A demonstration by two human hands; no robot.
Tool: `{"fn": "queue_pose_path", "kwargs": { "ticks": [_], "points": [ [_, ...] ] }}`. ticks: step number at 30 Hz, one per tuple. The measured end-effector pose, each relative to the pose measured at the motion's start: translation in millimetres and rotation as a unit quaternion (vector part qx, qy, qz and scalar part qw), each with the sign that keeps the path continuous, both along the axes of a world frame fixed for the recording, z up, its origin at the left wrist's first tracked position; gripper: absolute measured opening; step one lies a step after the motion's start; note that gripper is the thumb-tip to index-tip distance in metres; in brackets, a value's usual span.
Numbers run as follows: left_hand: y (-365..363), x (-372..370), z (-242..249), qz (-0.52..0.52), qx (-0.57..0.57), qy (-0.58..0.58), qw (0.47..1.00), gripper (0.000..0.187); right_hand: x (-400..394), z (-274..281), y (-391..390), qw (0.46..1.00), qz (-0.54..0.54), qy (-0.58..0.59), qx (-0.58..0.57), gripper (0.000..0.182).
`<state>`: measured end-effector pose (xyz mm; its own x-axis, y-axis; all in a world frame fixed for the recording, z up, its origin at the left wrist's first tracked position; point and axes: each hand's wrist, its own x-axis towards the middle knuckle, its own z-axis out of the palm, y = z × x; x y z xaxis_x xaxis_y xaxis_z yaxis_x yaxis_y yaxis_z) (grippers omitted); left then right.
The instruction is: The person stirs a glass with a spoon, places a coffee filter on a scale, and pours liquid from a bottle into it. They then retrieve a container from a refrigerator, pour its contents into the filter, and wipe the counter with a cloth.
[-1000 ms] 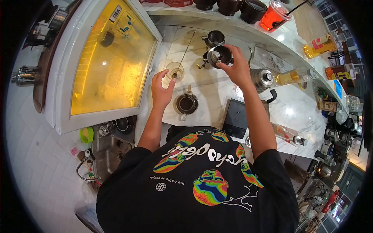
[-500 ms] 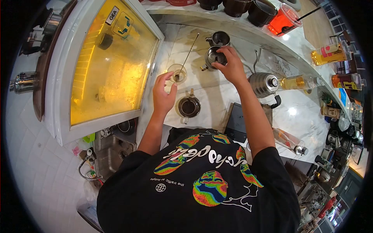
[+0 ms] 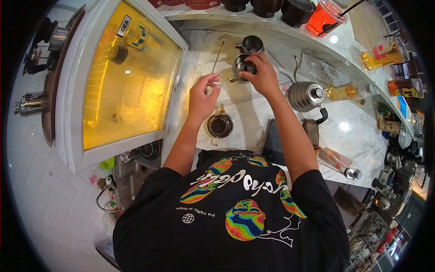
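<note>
My right hand reaches over a small metal cup, thumb and fingers bent across its rim and partly hiding the dark inside. A second metal cup stands just behind it. My left hand is half curled, with a gap between thumb and fingers, and seems to hold nothing. It covers most of a clear glass, from which a long twisted bar spoon leans out. Nearer my body stands a glass server with dark liquid in it.
Right of my right arm stands a steel gooseneck kettle, beside a bottle of yellow liquid. A dark flat device lies under my forearm. A yellow-lit glass-fronted cabinet bounds the left. Dark cups and a red drink line the raised ledge.
My left hand has moved right, from beside the glass to in front of it, and its fingers have curled more. My right hand has shifted slightly left at the metal cup.
</note>
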<state>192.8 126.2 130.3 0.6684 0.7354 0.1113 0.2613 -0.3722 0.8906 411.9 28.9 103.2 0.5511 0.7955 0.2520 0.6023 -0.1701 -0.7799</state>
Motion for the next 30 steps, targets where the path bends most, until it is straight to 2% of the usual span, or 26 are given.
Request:
{"fn": "queue_pose_path", "kwargs": {
  "ticks": [5,15,24,30],
  "points": [
    [-1.8,-15.3,-8.1,0.012,0.006,-0.003,1.000,0.035,-1.9,9.2,-15.3,0.999,-0.002,0.031,-0.034,0.050],
    [-6.2,-28.2,-5.6,0.031,0.009,0.009,0.999,0.035,18.0,33.9,-52.8,0.992,-0.037,0.116,0.040,0.054],
    [-7.4,-17.2,-3.3,0.018,-0.002,-0.009,1.000,0.035,15.7,48.6,-43.5,0.997,0.024,0.067,0.021,0.057],
    [-7.1,-25.1,-7.4,0.027,-0.001,-0.006,1.000,0.035,5.5,31.4,-24.8,0.997,0.059,0.028,-0.036,0.062]
  ]
}}
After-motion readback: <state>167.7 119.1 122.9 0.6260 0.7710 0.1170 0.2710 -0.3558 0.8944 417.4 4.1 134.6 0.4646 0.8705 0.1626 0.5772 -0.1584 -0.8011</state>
